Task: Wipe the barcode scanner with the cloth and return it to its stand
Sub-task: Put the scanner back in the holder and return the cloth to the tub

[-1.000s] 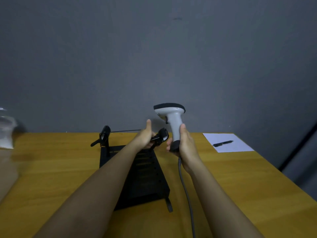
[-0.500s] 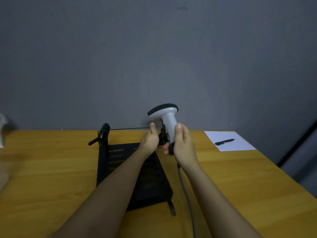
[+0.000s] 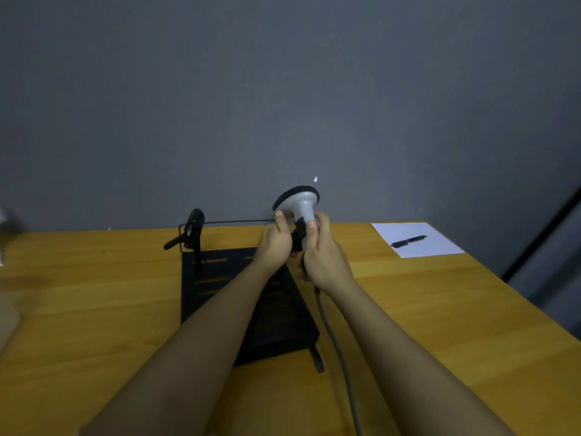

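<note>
A white barcode scanner (image 3: 298, 202) with a black-rimmed head is held upright above the table's far side. My right hand (image 3: 323, 256) is wrapped around its handle. Its grey cable (image 3: 336, 344) hangs down toward me. My left hand (image 3: 275, 243) grips the black holder clip (image 3: 298, 232) of the stand, pressed right against the scanner's handle. The stand's black perforated base (image 3: 220, 278) lies flat under my forearms. No cloth shows in this view.
A second black clip on a thin post (image 3: 191, 231) rises at the base's far left corner. A white paper sheet (image 3: 418, 240) with a black pen (image 3: 408, 241) lies at the far right. A pale blurred object (image 3: 4, 240) sits at the left edge. A grey wall stands behind the table.
My two hands have come together. The scanner has moved left and down against the holder clip, and its head has tilted to the left.
</note>
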### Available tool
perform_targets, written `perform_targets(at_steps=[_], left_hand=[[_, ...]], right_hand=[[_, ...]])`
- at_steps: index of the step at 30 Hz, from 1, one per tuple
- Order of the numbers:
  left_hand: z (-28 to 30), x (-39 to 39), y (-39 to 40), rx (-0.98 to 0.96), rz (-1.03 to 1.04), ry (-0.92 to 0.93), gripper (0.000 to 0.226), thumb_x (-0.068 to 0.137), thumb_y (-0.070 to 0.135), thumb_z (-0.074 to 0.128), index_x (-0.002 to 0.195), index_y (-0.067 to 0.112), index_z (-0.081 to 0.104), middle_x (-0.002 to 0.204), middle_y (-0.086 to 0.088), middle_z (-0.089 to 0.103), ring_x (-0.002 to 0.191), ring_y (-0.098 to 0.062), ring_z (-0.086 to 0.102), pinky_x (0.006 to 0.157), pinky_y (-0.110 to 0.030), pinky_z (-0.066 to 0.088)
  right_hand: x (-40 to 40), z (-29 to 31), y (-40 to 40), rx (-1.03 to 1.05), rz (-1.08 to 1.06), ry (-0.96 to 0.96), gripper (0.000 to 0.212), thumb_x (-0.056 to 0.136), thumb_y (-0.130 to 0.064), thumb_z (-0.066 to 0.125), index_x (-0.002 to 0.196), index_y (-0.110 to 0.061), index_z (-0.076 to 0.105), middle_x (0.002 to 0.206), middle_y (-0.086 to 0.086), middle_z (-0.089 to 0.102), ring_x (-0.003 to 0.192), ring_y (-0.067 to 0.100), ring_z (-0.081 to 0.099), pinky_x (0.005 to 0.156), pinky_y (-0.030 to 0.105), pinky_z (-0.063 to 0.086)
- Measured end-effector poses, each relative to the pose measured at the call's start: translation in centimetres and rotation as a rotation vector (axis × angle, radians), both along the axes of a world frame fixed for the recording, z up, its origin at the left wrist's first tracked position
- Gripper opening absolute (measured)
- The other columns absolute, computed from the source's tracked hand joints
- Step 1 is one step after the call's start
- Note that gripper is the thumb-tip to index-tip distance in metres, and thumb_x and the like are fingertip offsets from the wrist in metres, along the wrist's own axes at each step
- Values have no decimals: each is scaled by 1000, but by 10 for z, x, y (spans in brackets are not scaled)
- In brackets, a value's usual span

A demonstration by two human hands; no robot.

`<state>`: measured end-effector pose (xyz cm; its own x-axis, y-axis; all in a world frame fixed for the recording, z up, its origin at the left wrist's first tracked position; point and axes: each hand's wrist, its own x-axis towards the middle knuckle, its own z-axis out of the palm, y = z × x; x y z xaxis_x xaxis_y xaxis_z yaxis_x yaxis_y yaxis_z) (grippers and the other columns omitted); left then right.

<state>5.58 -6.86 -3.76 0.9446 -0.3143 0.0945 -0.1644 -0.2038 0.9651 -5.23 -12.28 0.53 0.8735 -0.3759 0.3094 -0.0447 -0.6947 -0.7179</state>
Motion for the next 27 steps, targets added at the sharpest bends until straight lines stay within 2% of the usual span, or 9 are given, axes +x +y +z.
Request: perform_targets(at_steps=[3,6,9,12,17,19,22,25,27], left_hand=[[11,-4,7,98,-9,-23,66,101,46,9,59,14,48,58,-5,52,55,-19,48,54,-27,34],[25,-9,20,232,17,-69,66,101,49,11,61,12,49,61,-6,53,55,-19,47,53,-30,32],[38,-16,34,374,65,-139,63,102,46,15,69,10,54,73,-10,59,61,-20,50,56,-31,36],[52,-32,51,478,110,-159,50,103,37,21,93,5,59,87,-10,57,76,-23,52,67,-32,38],[73,-70,106,604,125,-222,31,100,26,34,103,6,57,98,-10,60,84,-27,55,70,-32,43],[81,-90,138,653,139,-246,28,98,25,36,100,8,59,102,-11,63,92,-32,59,75,-35,47],[84,-127,191,723,166,-279,30,97,21,39,100,3,64,104,-18,67,94,-36,62,76,-38,49],[74,-165,241,750,180,-272,30,95,20,42,99,4,67,103,-17,70,97,-35,64,82,-38,53],[63,-189,268,744,179,-228,31,94,22,42,102,5,67,107,-16,71,100,-33,64,87,-41,52]], right_hand=[[-2,3,-5,-25,25,95,44,98,-51,13,134,-29,29,92,2,61,79,26,62,71,47,52],[-6,10,-4,-44,68,160,50,92,-61,13,136,-39,25,109,7,62,86,32,64,75,54,54],[-11,18,1,-45,60,194,51,95,-56,18,138,-31,27,104,11,63,86,33,63,77,54,53],[-23,25,7,-63,6,250,51,98,-50,23,140,-22,25,107,13,62,91,32,61,80,49,51],[-56,36,43,-317,-107,93,56,98,-37,36,146,-14,21,138,16,39,128,36,35,97,43,36],[-74,40,70,-360,4,13,55,96,-32,40,146,-15,23,144,14,34,133,34,28,102,42,33],[-101,36,109,-388,196,80,51,94,-32,46,142,-18,34,147,11,30,137,32,23,108,41,27],[-129,25,137,-400,477,261,41,88,-40,58,125,-23,56,139,6,39,134,29,30,107,39,30],[-146,16,150,-425,634,483,55,81,-51,64,130,-28,54,142,4,38,134,28,34,107,39,35]])
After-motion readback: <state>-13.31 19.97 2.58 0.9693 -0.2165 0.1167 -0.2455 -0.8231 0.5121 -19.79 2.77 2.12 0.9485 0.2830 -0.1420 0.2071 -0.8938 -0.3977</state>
